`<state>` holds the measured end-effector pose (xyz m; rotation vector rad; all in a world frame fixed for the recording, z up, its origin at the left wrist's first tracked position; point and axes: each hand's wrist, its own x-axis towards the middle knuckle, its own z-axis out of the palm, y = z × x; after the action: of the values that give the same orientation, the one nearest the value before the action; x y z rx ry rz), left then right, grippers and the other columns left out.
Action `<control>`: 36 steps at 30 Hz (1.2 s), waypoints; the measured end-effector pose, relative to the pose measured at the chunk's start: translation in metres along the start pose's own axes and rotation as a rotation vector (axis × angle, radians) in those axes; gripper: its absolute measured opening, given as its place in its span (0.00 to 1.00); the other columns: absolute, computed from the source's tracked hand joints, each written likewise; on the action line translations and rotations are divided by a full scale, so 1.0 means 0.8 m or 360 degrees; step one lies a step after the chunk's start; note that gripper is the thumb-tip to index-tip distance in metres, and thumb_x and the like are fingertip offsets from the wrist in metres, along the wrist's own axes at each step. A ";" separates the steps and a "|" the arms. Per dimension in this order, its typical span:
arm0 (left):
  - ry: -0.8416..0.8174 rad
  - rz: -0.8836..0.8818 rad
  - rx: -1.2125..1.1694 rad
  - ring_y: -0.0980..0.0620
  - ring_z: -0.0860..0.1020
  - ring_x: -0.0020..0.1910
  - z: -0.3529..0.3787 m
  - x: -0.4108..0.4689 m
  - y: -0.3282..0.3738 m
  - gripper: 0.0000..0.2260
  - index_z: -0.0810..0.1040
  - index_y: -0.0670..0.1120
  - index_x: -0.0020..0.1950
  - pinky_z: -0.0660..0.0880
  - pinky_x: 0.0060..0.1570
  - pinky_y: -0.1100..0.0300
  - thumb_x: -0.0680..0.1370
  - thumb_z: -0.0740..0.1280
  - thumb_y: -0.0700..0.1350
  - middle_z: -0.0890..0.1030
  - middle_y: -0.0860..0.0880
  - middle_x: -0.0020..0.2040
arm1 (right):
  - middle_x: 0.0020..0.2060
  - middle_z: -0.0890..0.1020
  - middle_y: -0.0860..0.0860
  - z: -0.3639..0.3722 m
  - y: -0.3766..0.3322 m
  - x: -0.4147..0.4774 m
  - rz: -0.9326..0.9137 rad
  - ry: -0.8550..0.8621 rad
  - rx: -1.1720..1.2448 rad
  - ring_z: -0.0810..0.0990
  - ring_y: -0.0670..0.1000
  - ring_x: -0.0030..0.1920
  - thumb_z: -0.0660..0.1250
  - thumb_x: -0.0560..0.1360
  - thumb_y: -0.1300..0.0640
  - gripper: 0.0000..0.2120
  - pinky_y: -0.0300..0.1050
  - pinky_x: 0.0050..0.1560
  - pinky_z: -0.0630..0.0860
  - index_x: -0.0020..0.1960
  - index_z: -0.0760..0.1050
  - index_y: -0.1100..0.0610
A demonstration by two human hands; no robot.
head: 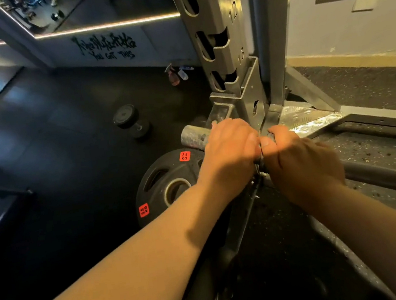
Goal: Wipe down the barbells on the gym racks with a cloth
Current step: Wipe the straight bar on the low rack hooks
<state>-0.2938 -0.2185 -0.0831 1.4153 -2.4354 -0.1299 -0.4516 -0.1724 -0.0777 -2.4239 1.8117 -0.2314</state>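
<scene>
Head | left hand (229,148), right hand (300,162): grips clamped on one barbell (193,136) | one plate (168,163)

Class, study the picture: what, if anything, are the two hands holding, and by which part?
Both hold the barbell. The left hand curls over its silver end sleeve, and the right hand closes on the bar right beside the left. No cloth shows.

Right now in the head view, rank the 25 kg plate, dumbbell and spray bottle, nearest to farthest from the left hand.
1. 25 kg plate, on the floor just left of the left hand.
2. Dumbbell, farther left on the floor.
3. Spray bottle, beyond, by the wall.
</scene>
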 end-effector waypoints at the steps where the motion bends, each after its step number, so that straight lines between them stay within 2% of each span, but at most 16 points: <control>1: 0.0019 0.0058 -0.0114 0.45 0.76 0.51 -0.003 -0.002 -0.008 0.11 0.80 0.43 0.49 0.71 0.57 0.47 0.80 0.59 0.43 0.79 0.45 0.49 | 0.61 0.80 0.63 0.000 0.000 -0.001 -0.0011 0.0018 0.0009 0.85 0.61 0.46 0.57 0.80 0.52 0.16 0.52 0.41 0.79 0.60 0.76 0.60; 4: 0.0048 -0.0067 -0.0307 0.47 0.75 0.49 -0.020 -0.004 -0.017 0.12 0.79 0.43 0.48 0.71 0.55 0.47 0.81 0.57 0.46 0.78 0.47 0.48 | 0.60 0.80 0.59 0.001 0.001 0.000 0.0025 0.0044 0.0022 0.84 0.58 0.47 0.50 0.82 0.49 0.21 0.48 0.41 0.74 0.64 0.74 0.58; 9: 0.0275 -0.0627 -0.0350 0.45 0.77 0.46 -0.030 0.001 -0.014 0.11 0.80 0.44 0.45 0.72 0.47 0.54 0.78 0.59 0.46 0.78 0.50 0.42 | 0.54 0.81 0.61 0.003 0.002 0.000 0.0001 -0.0025 0.0076 0.83 0.60 0.38 0.58 0.79 0.51 0.17 0.49 0.35 0.77 0.62 0.74 0.61; 11: 0.0223 -0.0519 -0.0204 0.46 0.75 0.42 -0.024 0.006 -0.002 0.12 0.77 0.47 0.39 0.74 0.48 0.47 0.79 0.59 0.48 0.76 0.52 0.37 | 0.55 0.81 0.60 0.005 0.005 0.001 0.0006 -0.0002 0.0069 0.82 0.59 0.38 0.59 0.80 0.51 0.15 0.47 0.34 0.74 0.61 0.74 0.60; 13: 0.0109 -0.0279 -0.0125 0.52 0.71 0.45 -0.016 -0.002 0.006 0.11 0.74 0.50 0.41 0.71 0.55 0.45 0.81 0.58 0.49 0.74 0.54 0.40 | 0.57 0.80 0.59 0.007 0.005 0.000 0.0000 0.0040 0.0042 0.83 0.58 0.40 0.63 0.80 0.51 0.14 0.45 0.36 0.70 0.62 0.74 0.58; 14: 0.0090 -0.0177 -0.0183 0.52 0.71 0.48 -0.014 -0.005 0.002 0.09 0.75 0.50 0.43 0.69 0.58 0.46 0.81 0.60 0.48 0.75 0.53 0.43 | 0.58 0.80 0.58 0.009 0.006 0.000 0.0013 0.0071 0.0051 0.83 0.57 0.43 0.61 0.81 0.50 0.15 0.44 0.37 0.68 0.63 0.73 0.57; 16: 0.0055 -0.0099 -0.0314 0.52 0.73 0.51 -0.022 -0.012 -0.012 0.06 0.76 0.48 0.46 0.68 0.59 0.52 0.82 0.62 0.46 0.76 0.52 0.48 | 0.61 0.79 0.56 0.011 0.008 -0.001 0.0062 0.0112 0.0061 0.83 0.55 0.47 0.47 0.83 0.45 0.24 0.44 0.40 0.67 0.69 0.70 0.56; 18: 0.0024 -0.0264 -0.0341 0.53 0.72 0.53 -0.035 -0.017 -0.030 0.06 0.76 0.50 0.48 0.69 0.56 0.57 0.82 0.61 0.47 0.75 0.53 0.51 | 0.62 0.79 0.57 0.010 0.008 -0.002 0.0065 0.0129 0.0114 0.83 0.56 0.48 0.35 0.81 0.42 0.33 0.45 0.40 0.67 0.72 0.67 0.58; 19: 0.0080 -0.0407 -0.0357 0.54 0.73 0.53 -0.036 -0.018 -0.037 0.06 0.76 0.51 0.48 0.71 0.54 0.58 0.82 0.61 0.48 0.75 0.53 0.50 | 0.61 0.80 0.58 0.011 0.008 -0.002 0.0070 0.0116 0.0109 0.83 0.56 0.48 0.33 0.81 0.42 0.34 0.45 0.40 0.67 0.72 0.66 0.58; 21: 0.0242 -0.0724 -0.0352 0.55 0.75 0.49 -0.039 -0.005 -0.039 0.08 0.77 0.49 0.47 0.75 0.51 0.57 0.83 0.61 0.46 0.76 0.53 0.47 | 0.59 0.79 0.58 0.009 0.005 0.000 0.0130 0.0027 0.0113 0.81 0.56 0.47 0.38 0.82 0.43 0.30 0.46 0.41 0.68 0.71 0.66 0.58; 24: 0.0100 -0.1053 -0.0315 0.50 0.77 0.52 -0.036 0.024 -0.011 0.09 0.80 0.45 0.53 0.75 0.59 0.51 0.82 0.63 0.47 0.79 0.48 0.49 | 0.53 0.77 0.56 -0.004 -0.007 0.007 0.0224 -0.0029 0.0261 0.78 0.55 0.44 0.51 0.81 0.49 0.19 0.52 0.43 0.77 0.62 0.72 0.57; 25: 0.0054 -0.0962 -0.0338 0.47 0.77 0.56 -0.032 0.022 0.007 0.09 0.80 0.46 0.57 0.72 0.63 0.50 0.83 0.63 0.47 0.79 0.47 0.53 | 0.53 0.77 0.57 -0.008 -0.015 0.011 0.0227 -0.0039 0.0267 0.79 0.55 0.46 0.55 0.81 0.51 0.16 0.53 0.46 0.80 0.60 0.74 0.58; 26: 0.0020 -0.0705 -0.0308 0.47 0.75 0.58 -0.025 0.016 0.019 0.09 0.79 0.46 0.58 0.70 0.64 0.51 0.83 0.62 0.47 0.78 0.47 0.55 | 0.54 0.77 0.57 -0.009 -0.020 0.014 0.0200 -0.0053 0.0258 0.80 0.55 0.47 0.57 0.80 0.54 0.14 0.51 0.47 0.81 0.58 0.76 0.58; 29: -0.0116 -0.0296 -0.0299 0.50 0.73 0.52 -0.032 0.004 0.013 0.05 0.78 0.45 0.52 0.70 0.58 0.52 0.83 0.63 0.44 0.77 0.47 0.51 | 0.47 0.77 0.54 0.006 -0.021 0.020 0.0198 -0.0002 0.0392 0.77 0.52 0.41 0.56 0.80 0.56 0.13 0.47 0.40 0.77 0.56 0.77 0.59; 33: -0.0041 -0.0751 -0.0524 0.52 0.81 0.40 -0.056 0.003 -0.038 0.10 0.78 0.45 0.46 0.80 0.49 0.53 0.84 0.61 0.46 0.81 0.47 0.40 | 0.42 0.74 0.53 0.023 -0.017 0.018 0.0283 0.0239 0.0551 0.74 0.51 0.37 0.52 0.83 0.48 0.17 0.48 0.39 0.69 0.58 0.73 0.57; 36: 0.0155 -0.0983 -0.0509 0.55 0.79 0.42 -0.045 0.009 -0.050 0.11 0.78 0.47 0.45 0.76 0.47 0.59 0.84 0.60 0.46 0.79 0.51 0.43 | 0.41 0.73 0.52 0.027 -0.018 0.019 0.0301 0.0315 0.0561 0.70 0.48 0.34 0.53 0.84 0.49 0.14 0.45 0.36 0.64 0.56 0.73 0.57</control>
<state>-0.2524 -0.2418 -0.0569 1.9018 -1.7269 -0.5461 -0.4300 -0.1833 -0.0952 -2.0374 1.8721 -0.7273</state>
